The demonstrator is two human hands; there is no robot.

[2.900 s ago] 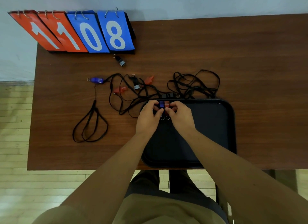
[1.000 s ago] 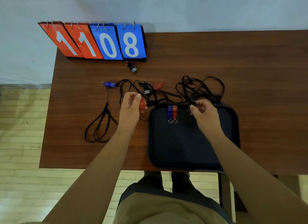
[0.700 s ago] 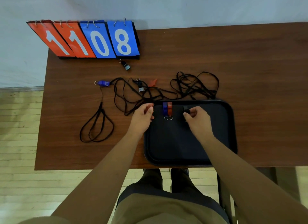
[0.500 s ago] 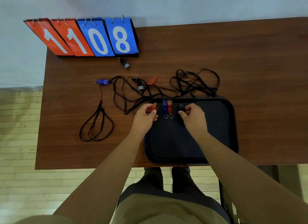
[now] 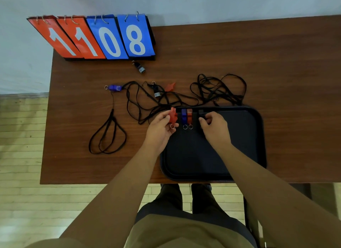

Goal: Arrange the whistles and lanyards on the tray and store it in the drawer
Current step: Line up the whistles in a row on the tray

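A black tray [image 5: 245,137] lies at the near edge of the brown table [image 5: 276,63]. A blue whistle [image 5: 183,115] and an orange whistle [image 5: 189,115] stand side by side at its far left rim. My left hand [image 5: 160,129] is shut on a red whistle [image 5: 173,115] just left of them. My right hand [image 5: 215,127] pinches a black whistle [image 5: 201,113] just right of them. Beyond the tray lie a blue whistle [image 5: 114,87], two black whistles [image 5: 140,68] [image 5: 156,92], an orange whistle [image 5: 170,86] and tangled black lanyards [image 5: 217,89].
A flip scoreboard [image 5: 103,39] reading 1108 stands at the table's far left corner against the wall. A looped black lanyard [image 5: 108,137] lies left of my left arm. Wooden floor shows left of and below the table.
Both hands left the tray, picked up a red whistle (left) and a black whistle (right), and brought them back beside the blue and orange pair on the tray.
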